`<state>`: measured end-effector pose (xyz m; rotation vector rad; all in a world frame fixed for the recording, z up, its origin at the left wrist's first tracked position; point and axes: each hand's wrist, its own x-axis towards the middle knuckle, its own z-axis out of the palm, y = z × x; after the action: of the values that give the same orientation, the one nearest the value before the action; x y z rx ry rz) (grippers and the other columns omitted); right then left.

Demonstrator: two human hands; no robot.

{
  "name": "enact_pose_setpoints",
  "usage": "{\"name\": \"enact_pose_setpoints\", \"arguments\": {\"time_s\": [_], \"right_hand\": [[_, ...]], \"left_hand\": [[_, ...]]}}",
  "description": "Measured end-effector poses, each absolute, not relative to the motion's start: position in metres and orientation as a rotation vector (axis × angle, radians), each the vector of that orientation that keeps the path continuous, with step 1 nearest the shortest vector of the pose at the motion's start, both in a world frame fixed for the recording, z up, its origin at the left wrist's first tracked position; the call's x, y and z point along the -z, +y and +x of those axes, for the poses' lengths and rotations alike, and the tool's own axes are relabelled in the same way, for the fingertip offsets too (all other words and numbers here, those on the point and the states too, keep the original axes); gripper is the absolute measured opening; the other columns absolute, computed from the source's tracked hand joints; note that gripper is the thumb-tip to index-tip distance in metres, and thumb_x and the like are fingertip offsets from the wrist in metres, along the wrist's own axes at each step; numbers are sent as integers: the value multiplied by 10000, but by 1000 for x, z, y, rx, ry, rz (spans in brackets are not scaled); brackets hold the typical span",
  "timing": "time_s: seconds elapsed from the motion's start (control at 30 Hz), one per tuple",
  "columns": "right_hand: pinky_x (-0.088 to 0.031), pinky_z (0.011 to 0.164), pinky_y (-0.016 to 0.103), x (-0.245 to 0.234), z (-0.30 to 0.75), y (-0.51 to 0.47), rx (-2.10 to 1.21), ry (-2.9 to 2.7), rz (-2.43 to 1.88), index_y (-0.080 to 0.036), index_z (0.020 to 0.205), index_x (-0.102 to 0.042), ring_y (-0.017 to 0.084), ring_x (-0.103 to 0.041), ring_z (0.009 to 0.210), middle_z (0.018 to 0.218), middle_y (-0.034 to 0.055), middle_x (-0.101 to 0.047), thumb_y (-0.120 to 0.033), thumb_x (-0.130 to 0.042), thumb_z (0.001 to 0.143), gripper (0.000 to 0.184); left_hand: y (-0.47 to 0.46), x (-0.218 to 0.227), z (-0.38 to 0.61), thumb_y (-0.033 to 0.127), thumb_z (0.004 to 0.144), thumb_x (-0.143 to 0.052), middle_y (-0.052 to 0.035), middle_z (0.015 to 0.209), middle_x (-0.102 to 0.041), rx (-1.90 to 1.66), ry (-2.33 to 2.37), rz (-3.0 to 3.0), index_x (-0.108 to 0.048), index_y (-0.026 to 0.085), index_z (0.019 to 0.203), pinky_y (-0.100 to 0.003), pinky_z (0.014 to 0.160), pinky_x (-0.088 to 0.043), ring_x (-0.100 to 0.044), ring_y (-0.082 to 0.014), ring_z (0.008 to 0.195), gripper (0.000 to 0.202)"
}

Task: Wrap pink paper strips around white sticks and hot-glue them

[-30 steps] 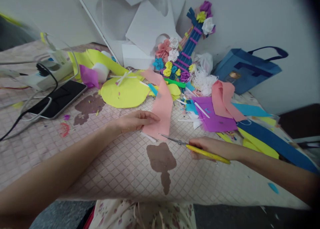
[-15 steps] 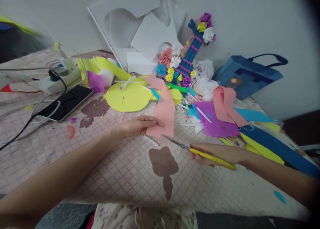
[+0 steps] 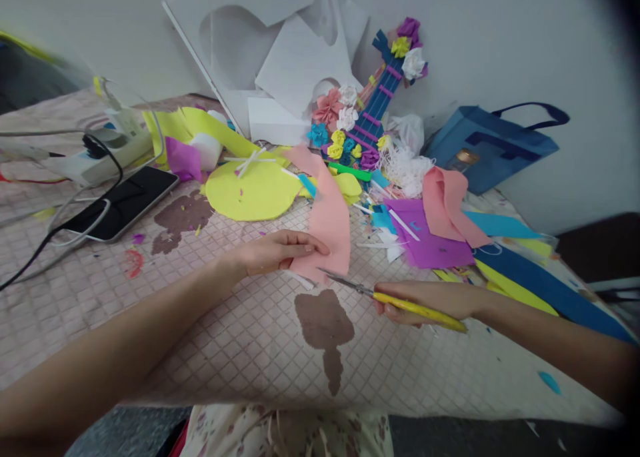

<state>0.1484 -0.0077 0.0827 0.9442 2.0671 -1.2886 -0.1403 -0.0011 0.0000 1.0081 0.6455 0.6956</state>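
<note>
A broad table under a pale, diamond-patterned cloth [image 3: 240,350] carries everything, its near edge along the person's lap. Between its middle and its near edge lies the near end of a long, salmon-pink strip of thin, paper-like material [image 3: 331,220], whose long axis curves away toward the far edge. Across that near end, roughly square to the axis, reach the steel blades of yellow-handled scissors [image 3: 400,304], tips toward the left side; a little pink shows on the near-edge side of them. Whether the blades bite or merely overlie it, I cannot tell. The right hand [image 3: 425,300], toward the right edge, is wrapped round the handles and clear of the strip. The left hand [image 3: 273,252] is nearer, thumb and fingers together on the strip's left margin, just beyond the blades. The hands stand apart. Smallest, a thin white sliver [image 3: 303,280] lies beside the strip's near end.
</note>
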Motion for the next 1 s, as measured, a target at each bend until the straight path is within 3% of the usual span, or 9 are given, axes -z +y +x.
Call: {"name": "enact_pose_setpoints", "arguments": {"time_s": [0.27, 0.47, 0.6, 0.77, 1.0], "right_hand": [[-364, 508, 202, -86, 149, -9, 1263, 2049, 960, -173, 968, -460, 90, -422, 554, 650, -34, -432, -435, -374, 925, 279], [-401, 567, 219, -88, 148, -10, 1118, 2163, 898, -158, 955, -478, 104, -457, 628, 778, 17, -497, -439, -392, 899, 299], [-406, 567, 218, -86, 148, -9, 1121, 2178, 902, -166, 959, -473, 104, -464, 628, 787, 19, -509, -473, -377, 906, 325], [-387, 526, 205, -81, 151, -6, 1179, 2148, 937, -179, 959, -484, 96, -476, 609, 771, 1, -503, -479, -405, 909, 314], [-419, 594, 233, -82, 150, -3, 1157, 2165, 892, -181, 968, -484, 112, -496, 656, 821, 22, -527, -521, -392, 902, 359]], "left_hand": [[-2, -6, -141, 203, 784, -677, -43, 884, -651, -646, 684, 1076, -688, 153, 1034, -164, 528, -353, -512, -60, 635, 255], [-1, -8, -142, 204, 768, -688, -4, 758, -612, -631, 714, 1098, -677, 147, 1035, -157, 438, -250, -420, -27, 518, 273], [-1, -7, -142, 206, 778, -679, 0, 744, -627, -651, 700, 1049, -671, 142, 1021, -164, 492, -337, -491, -40, 544, 252], [-2, -8, -142, 228, 768, -695, -54, 814, -687, -637, 631, 1039, -657, 131, 1049, -197, 572, -432, -613, -100, 635, 300], [0, -8, -144, 172, 756, -703, -32, 758, -687, -633, 636, 946, -656, 128, 1018, -181, 565, -445, -606, -75, 581, 270]]}}
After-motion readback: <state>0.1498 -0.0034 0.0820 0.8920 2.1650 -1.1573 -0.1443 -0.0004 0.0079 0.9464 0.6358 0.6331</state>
